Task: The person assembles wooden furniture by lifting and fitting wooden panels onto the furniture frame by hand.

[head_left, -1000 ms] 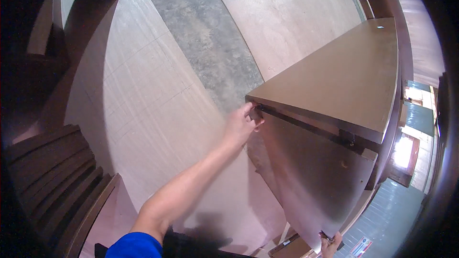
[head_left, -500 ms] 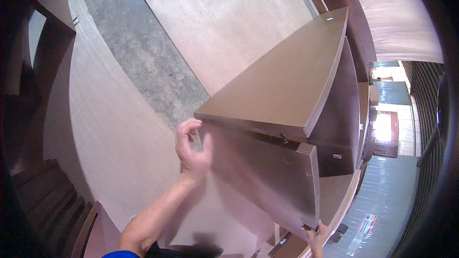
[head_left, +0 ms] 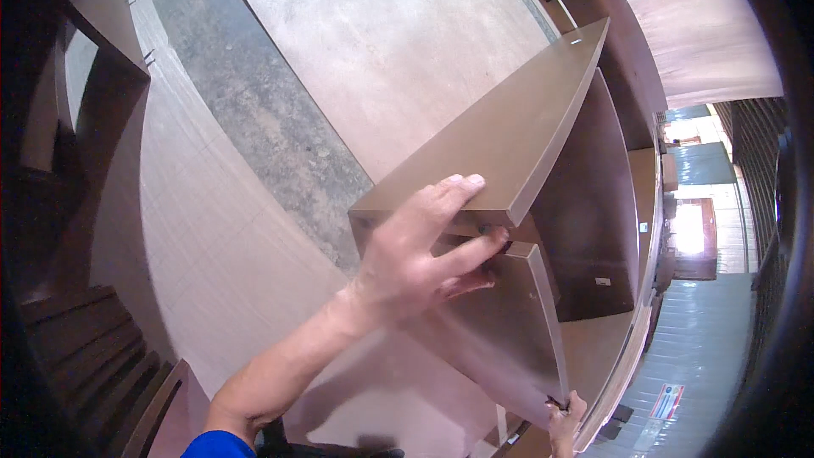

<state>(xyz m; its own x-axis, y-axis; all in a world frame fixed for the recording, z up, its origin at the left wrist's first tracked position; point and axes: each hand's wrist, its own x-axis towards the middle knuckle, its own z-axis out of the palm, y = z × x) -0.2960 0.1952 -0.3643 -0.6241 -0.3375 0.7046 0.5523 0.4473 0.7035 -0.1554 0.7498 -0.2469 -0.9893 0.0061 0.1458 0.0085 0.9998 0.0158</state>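
Observation:
A brown flat board (head_left: 521,136) extends away from me above an upright brown board (head_left: 517,309), with a narrow gap between their near edges. My left hand (head_left: 415,246) reaches across this gap with its fingers spread. Two fingertips rest on the upper board's top face, and other fingers extend along the gap near a small dark fitting. Whether they touch that fitting I cannot tell. Low on the right, my right hand (head_left: 566,424) is closed around the bottom corner of the upright board, partly cut off by the frame.
A large pale panel (head_left: 373,42) lies on the grey concrete floor (head_left: 254,110). Dark brown furniture parts (head_left: 110,25) with protruding pins stand at the left, above stacked dark boards (head_left: 85,348). Another dark panel (head_left: 593,203) stands behind the upright board.
My left hand has moved right from the upper board's left corner to the gap, its fingers now over the edge. Both boards' near right corners have shifted left. My right hand keeps its hold.

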